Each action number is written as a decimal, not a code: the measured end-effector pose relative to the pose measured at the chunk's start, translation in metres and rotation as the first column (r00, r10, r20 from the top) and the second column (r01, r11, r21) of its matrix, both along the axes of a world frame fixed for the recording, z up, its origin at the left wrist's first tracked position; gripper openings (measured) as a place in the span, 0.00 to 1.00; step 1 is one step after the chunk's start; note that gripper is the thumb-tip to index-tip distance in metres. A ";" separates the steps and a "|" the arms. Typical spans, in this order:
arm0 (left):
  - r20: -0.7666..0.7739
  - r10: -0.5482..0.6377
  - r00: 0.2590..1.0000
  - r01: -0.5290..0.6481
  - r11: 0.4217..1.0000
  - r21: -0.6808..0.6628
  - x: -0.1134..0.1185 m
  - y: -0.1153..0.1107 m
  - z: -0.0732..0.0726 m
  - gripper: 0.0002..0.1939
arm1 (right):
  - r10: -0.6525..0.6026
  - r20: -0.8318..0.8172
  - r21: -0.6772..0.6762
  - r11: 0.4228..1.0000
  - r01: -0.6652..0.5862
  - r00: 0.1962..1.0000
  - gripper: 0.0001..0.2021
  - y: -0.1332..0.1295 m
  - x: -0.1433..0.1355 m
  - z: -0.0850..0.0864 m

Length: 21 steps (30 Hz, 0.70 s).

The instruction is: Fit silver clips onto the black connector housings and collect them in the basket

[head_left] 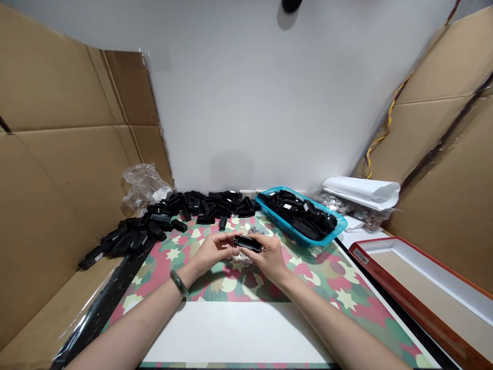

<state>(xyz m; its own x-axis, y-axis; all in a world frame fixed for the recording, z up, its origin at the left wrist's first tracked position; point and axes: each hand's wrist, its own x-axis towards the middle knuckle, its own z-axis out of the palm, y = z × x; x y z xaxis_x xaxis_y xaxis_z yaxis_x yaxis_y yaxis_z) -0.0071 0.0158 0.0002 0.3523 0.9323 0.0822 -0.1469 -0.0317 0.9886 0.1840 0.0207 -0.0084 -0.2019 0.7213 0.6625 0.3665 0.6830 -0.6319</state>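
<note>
Seemingly plastic part [248, 243] between hands [209, 254] [271, 257]

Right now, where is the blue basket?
In the head view, the basket sits right of centre near the wall, beyond the right hand, with the black pile to its left and white paper to its right.

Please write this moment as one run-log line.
left hand: holds glossy black oblong piece | right hand: holds same piece | beyond: loose black oblong pieces, blue perforated plastic basket of black pieces
</note>
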 end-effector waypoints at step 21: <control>-0.036 -0.056 0.998 0.057 0.998 0.036 -0.005 0.001 -0.001 0.18 | 0.004 0.324 0.473 0.865 -0.166 0.946 0.06 -0.018 0.003 0.021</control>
<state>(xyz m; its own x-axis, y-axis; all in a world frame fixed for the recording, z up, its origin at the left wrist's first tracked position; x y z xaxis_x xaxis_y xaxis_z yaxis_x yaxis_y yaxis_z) -0.0126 0.0166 -0.0005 0.4076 0.9073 0.1027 -0.1147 -0.0607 0.9915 0.1873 0.0030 0.0129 -0.4952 0.2906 0.8187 0.4090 0.9094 -0.0754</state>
